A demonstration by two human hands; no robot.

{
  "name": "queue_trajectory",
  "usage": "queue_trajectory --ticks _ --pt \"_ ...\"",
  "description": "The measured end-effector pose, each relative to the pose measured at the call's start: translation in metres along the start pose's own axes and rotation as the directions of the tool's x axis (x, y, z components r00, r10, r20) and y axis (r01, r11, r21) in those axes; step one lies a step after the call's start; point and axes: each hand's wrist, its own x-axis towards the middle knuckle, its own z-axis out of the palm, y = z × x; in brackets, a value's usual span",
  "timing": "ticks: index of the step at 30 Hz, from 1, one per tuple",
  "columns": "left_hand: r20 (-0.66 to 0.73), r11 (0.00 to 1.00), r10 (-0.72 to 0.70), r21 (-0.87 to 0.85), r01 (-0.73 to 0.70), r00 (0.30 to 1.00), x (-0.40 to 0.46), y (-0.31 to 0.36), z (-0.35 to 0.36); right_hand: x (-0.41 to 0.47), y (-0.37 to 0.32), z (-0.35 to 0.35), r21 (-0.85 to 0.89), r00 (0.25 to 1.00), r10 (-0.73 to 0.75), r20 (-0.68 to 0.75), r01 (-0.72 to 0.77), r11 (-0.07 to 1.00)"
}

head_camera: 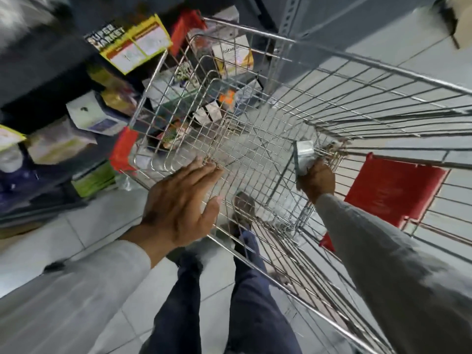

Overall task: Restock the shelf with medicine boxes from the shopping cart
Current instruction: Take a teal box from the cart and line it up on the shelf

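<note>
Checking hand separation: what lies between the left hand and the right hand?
In the head view, only bare wire mesh of the cart lies between left hand and right hand.

The shopping cart [255, 118] is bare silver wire in a grid pattern, with red plastic corner guards [122, 152] and a red flap [393, 187]. A silvery box [304, 155] sits in the right hand [316, 181]. Both sleeves [398, 264] are pale grey; the trousers [255, 302] are dark navy. The floor [107, 226] is light grey tile. The shelf [46, 80] is dark grey, carrying white, green and purple boxes [94, 116] and a yellow-bordered sign [138, 44] with orange bands.
</note>
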Motion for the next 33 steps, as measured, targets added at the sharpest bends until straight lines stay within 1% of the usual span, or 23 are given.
queue_trajectory --ticks 2,7,10,12,14,17,19,20,22,24,25,26,27,29,30,31,33 --pt "-0.016 1.0 0.001 0.015 -0.001 1.0 -0.001 0.001 -0.001 -0.003 0.0 -0.003 -0.002 0.999 -0.027 -0.018 0.027 1.0" --pt "-0.02 0.999 0.003 0.04 -0.002 1.0 -0.005 0.004 -0.002 -0.029 -0.012 -0.024 -0.024 0.995 -0.099 -0.008 0.099 0.995" --pt "0.047 1.0 -0.016 0.016 0.015 0.999 -0.008 0.009 -0.012 -0.07 -0.028 -0.059 -0.035 0.976 -0.217 -0.016 0.217 0.976" --pt "0.049 1.0 -0.021 -0.009 0.021 0.999 -0.013 0.016 -0.027 -0.104 -0.046 -0.092 -0.005 0.952 -0.305 -0.007 0.305 0.952" --pt "-0.03 0.999 -0.003 -0.044 0.001 1.0 -0.022 0.024 -0.05 -0.137 -0.066 -0.128 0.004 0.93 -0.362 -0.058 0.362 0.932" --pt "-0.222 0.996 0.055 -0.057 -0.069 0.974 -0.036 0.037 -0.099 -0.18 -0.102 -0.182 -0.021 0.877 -0.444 -0.184 0.449 0.894" --pt "-0.386 0.99 0.105 -0.046 -0.133 0.916 -0.047 0.044 -0.141 -0.205 -0.13 -0.216 -0.032 0.838 -0.47 -0.278 0.481 0.876" --pt "-0.478 0.984 0.133 -0.041 -0.174 0.868 -0.054 0.046 -0.164 -0.216 -0.145 -0.234 -0.036 0.817 -0.464 -0.344 0.482 0.875" --pt "-0.646 0.967 0.189 -0.007 -0.253 0.74 -0.068 0.047 -0.212 -0.236 -0.177 -0.268 -0.046 0.76 -0.457 -0.462 0.493 0.869" --pt "-0.772 0.958 0.218 0.052 -0.283 0.597 -0.078 0.045 -0.263 -0.255 -0.209 -0.302 -0.025 0.68 -0.496 -0.539 0.576 0.817" --pt "-0.818 0.958 0.221 0.08 -0.275 0.531 -0.082 0.043 -0.289 -0.264 -0.224 -0.319 0.0 0.631 -0.512 -0.582 0.63 0.776" --pt "-0.851 0.961 0.22 0.106 -0.254 0.477 -0.086 0.042 -0.316 -0.273 -0.241 -0.336 0.026 0.575 -0.517 -0.634 0.684 0.729" --pt "-0.872 0.965 0.22 0.13 -0.227 0.438 -0.089 0.041 -0.342 -0.281 -0.259 -0.353 0.051 0.524 -0.511 -0.682 0.731 0.681" --pt "-0.89 0.97 0.228 0.173 -0.169 0.395 -0.09 0.042 -0.389 -0.296 -0.297 -0.386 0.106 0.442 -0.493 -0.749 0.816 0.569" --pt "-0.889 0.973 0.227 0.186 -0.14 0.398 -0.088 0.044 -0.409 -0.302 -0.316 -0.401 0.128 0.406 -0.494 -0.769 0.855 0.502" --pt "-0.879 0.975 0.219 0.189 -0.113 0.424 -0.085 0.046 -0.426 -0.306 -0.334 -0.415 0.145 0.382 -0.496 -0.78 0.881 0.45" --pt "-0.832 0.98 0.195 0.188 -0.066 0.52 -0.074 0.05 -0.451 -0.311 -0.371 -0.439 0.175 0.364 -0.494 -0.79 0.905 0.388"
